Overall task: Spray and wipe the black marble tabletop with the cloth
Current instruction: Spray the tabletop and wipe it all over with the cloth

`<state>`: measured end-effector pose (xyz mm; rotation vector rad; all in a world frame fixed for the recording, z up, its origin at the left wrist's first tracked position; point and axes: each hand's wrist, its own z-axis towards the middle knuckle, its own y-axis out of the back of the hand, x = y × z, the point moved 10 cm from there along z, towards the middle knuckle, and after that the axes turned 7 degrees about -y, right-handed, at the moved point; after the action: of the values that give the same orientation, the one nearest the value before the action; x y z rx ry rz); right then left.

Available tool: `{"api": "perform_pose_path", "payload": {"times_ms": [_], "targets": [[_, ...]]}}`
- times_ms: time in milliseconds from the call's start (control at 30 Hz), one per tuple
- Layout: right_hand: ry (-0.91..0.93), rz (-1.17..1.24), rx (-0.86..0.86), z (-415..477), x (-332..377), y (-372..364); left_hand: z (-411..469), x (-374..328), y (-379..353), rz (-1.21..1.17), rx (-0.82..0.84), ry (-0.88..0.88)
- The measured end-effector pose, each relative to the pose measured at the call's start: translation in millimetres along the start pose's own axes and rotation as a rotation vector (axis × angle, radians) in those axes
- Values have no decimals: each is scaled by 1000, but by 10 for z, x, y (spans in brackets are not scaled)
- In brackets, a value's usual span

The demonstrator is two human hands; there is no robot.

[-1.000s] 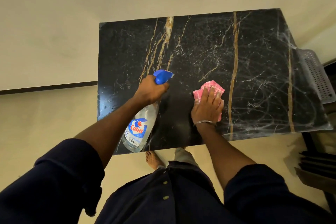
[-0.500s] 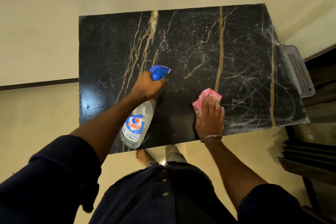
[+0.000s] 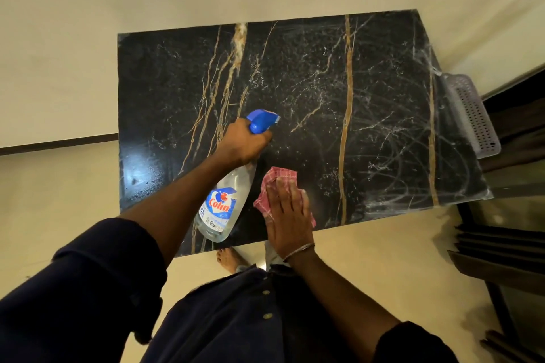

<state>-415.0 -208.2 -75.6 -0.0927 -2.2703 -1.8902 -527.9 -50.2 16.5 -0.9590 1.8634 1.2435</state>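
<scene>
The black marble tabletop has gold and white veins and fills the middle of the view, with wet smear marks on its right half. My left hand grips the neck of a clear spray bottle with a blue trigger head, held over the table's near centre. My right hand lies flat, fingers spread, pressing a pink checked cloth onto the marble at the near edge, just right of the bottle.
A grey perforated plastic basket hangs beside the table's right edge. Dark furniture stands at the right. A pale wall runs behind the table, with a dark skirting strip at the left. My bare foot shows below the near edge.
My right hand has slid the cloth toward the near edge and leftward, closer to the bottle. The left hand keeps its hold on the bottle at about the same spot.
</scene>
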Motion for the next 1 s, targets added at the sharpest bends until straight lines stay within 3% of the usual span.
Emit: {"api": "perform_pose_path", "payload": {"times_ms": [133,333,467,767,900,1000], "targets": [[37,28,-18,109,-249,120,35,11,19,5,11,8],[-320,-30,-79,538,-1453,442,95,16,75,26,10,31],[-472,14,-111,694,-1518,508,150,52,122,35,-9,78],[-71,46,-9,987,-88,245,259,-125,83,79,-39,36],[25,-16,17,1051,-264,281,360,-179,78,80,-29,18],[-122,-60,-48,1153,-804,437,383,-176,100,55,-18,34]]}}
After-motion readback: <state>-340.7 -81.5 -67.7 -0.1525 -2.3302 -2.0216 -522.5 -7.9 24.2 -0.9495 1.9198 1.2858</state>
